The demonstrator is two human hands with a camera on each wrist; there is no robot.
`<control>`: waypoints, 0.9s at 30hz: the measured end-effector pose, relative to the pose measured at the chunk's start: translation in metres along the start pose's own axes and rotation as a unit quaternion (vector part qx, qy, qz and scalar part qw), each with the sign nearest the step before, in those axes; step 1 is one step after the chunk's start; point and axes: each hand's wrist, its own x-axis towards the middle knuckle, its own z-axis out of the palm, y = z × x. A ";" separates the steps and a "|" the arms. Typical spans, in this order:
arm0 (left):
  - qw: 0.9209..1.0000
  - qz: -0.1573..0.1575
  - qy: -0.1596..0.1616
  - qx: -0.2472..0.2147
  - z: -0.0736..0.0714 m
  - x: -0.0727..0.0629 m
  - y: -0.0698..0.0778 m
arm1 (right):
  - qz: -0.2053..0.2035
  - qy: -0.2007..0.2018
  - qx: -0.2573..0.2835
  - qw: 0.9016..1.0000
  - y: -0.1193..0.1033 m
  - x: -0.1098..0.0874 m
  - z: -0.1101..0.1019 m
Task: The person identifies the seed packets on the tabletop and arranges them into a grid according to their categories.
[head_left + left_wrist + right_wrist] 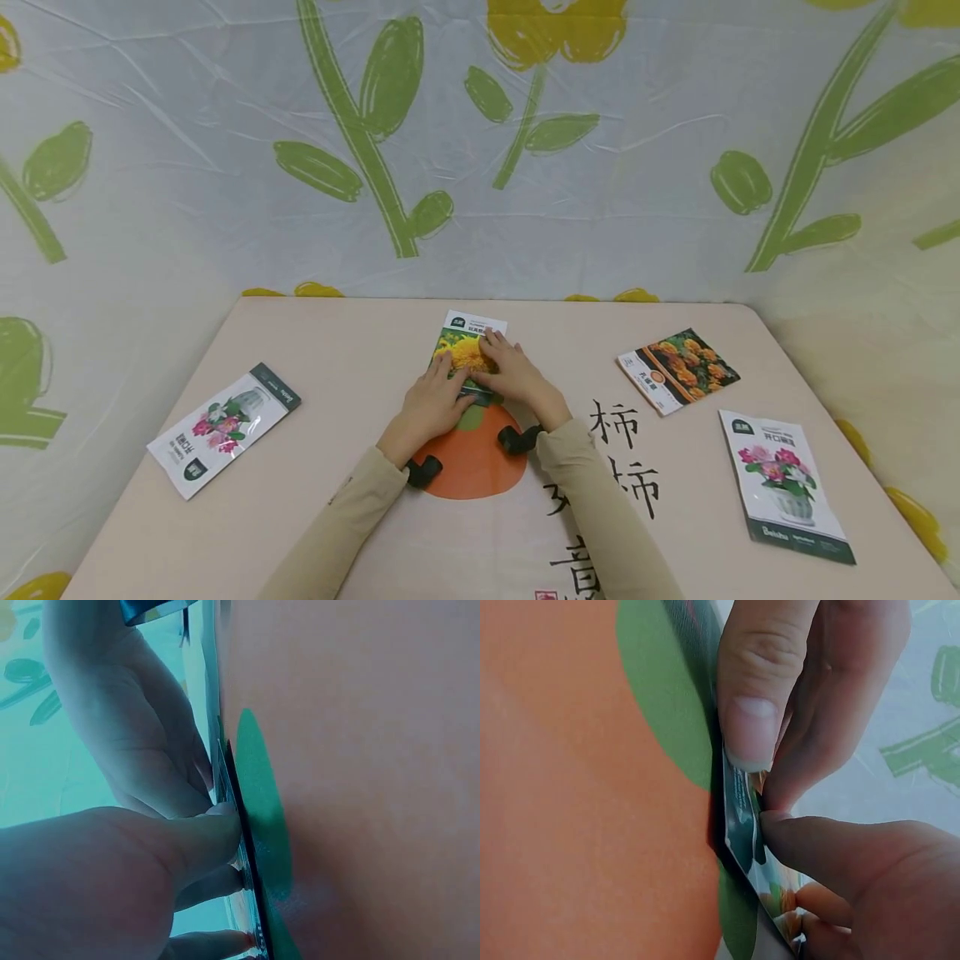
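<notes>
A seed packet (467, 352) with yellow flowers on its front lies flat at the back middle of the table. My left hand (427, 403) rests on its near left part, fingers extended over the printed face and thumb at the near edge. From the right, my right hand (519, 375) lies across the same packet, its fingers reaching toward the top. Both thumbs come close together over the dark green near end. In the right wrist view the packet's near end (739, 814) appears slightly raised and creased under the fingertips.
At left lies a pink-flower packet (225, 432); a matching packet (786, 487) lies at right. Behind that one is an orange-flower packet (678, 372). The tablecloth (337, 350) carries a printed orange persimmon (480, 467) and black characters. A flower-patterned curtain (600, 208) hangs behind.
</notes>
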 end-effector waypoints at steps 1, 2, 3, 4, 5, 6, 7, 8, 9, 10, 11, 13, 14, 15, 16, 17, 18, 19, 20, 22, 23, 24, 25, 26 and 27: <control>1.000 0.001 -0.001 -0.001 0.000 0.000 0.000 | -0.002 -0.001 -0.001 1.000 0.001 0.000 0.000; 1.000 0.002 -0.001 -0.001 0.000 0.000 0.000 | -0.002 -0.004 -0.001 1.000 0.001 0.001 0.000; 1.000 0.002 -0.002 0.000 0.000 0.000 0.000 | -0.002 -0.007 -0.002 1.000 0.002 0.002 0.000; 1.000 0.002 -0.001 0.000 0.000 0.000 0.000 | -0.003 -0.008 0.000 1.000 0.002 0.002 -0.001; 1.000 0.002 0.000 0.001 0.000 0.000 -0.001 | -0.003 -0.010 0.001 1.000 0.003 0.003 -0.001; 1.000 0.001 0.000 0.002 0.001 0.001 -0.001 | -0.003 -0.011 0.003 1.000 0.003 0.003 -0.001; 1.000 0.001 0.001 0.002 0.001 0.001 -0.001 | -0.003 -0.013 0.005 1.000 0.003 0.004 -0.002; 1.000 0.000 0.002 0.002 0.001 0.001 -0.001 | -0.004 -0.015 0.006 1.000 0.004 0.004 -0.002; 1.000 -0.001 0.003 0.001 0.001 0.001 -0.001 | -0.007 -0.014 0.007 1.000 0.004 0.005 -0.002; 1.000 -0.001 0.004 0.001 0.001 0.001 -0.001 | -0.010 -0.014 0.008 1.000 0.005 0.005 -0.002; 1.000 -0.001 0.005 -0.001 0.001 0.001 0.000 | -0.013 -0.014 0.009 1.000 0.005 0.006 -0.002; 1.000 0.001 0.012 -0.006 0.000 0.001 -0.001 | -0.017 -0.017 0.009 1.000 0.006 0.006 -0.003; 1.000 0.002 0.014 -0.009 0.000 0.001 -0.001 | -0.019 -0.018 0.007 1.000 0.007 0.007 -0.003; 1.000 0.005 0.017 -0.011 0.000 0.001 -0.002 | -0.022 -0.018 0.008 1.000 0.008 0.007 -0.003; 1.000 0.009 0.024 -0.014 0.000 0.001 -0.003 | -0.023 -0.019 0.009 1.000 0.008 0.008 -0.004; 0.999 0.013 0.028 -0.019 0.000 0.001 -0.004 | -0.025 -0.020 0.008 0.999 0.009 0.008 -0.004; 0.999 0.016 0.031 -0.025 -0.001 0.002 -0.006 | -0.027 -0.021 0.006 0.999 0.010 0.009 -0.003; 0.999 0.019 0.034 -0.031 -0.001 0.002 -0.007 | -0.027 -0.023 0.007 0.999 0.011 0.010 -0.004; 0.998 0.023 0.035 -0.037 -0.001 0.003 -0.009 | -0.028 -0.024 0.007 0.999 0.012 0.011 -0.004; 0.998 0.028 0.036 -0.052 -0.002 0.004 -0.013 | -0.027 -0.027 0.013 0.999 0.014 0.012 -0.005; 0.997 0.028 0.032 -0.061 -0.002 0.005 -0.016 | -0.026 -0.029 0.017 0.999 0.015 0.013 -0.005; 0.996 0.032 0.034 -0.071 -0.002 0.007 -0.019 | -0.025 -0.032 0.021 0.999 0.015 0.014 -0.006; 0.996 0.035 0.035 -0.080 -0.003 0.008 -0.022 | -0.025 -0.034 0.025 0.999 0.016 0.014 -0.006; 0.995 0.038 0.036 -0.088 -0.003 0.009 -0.026 | -0.025 -0.037 0.026 0.999 0.017 0.015 -0.007; 0.994 0.042 0.035 -0.097 -0.003 0.010 -0.029 | -0.025 -0.040 0.030 0.998 0.017 0.016 -0.008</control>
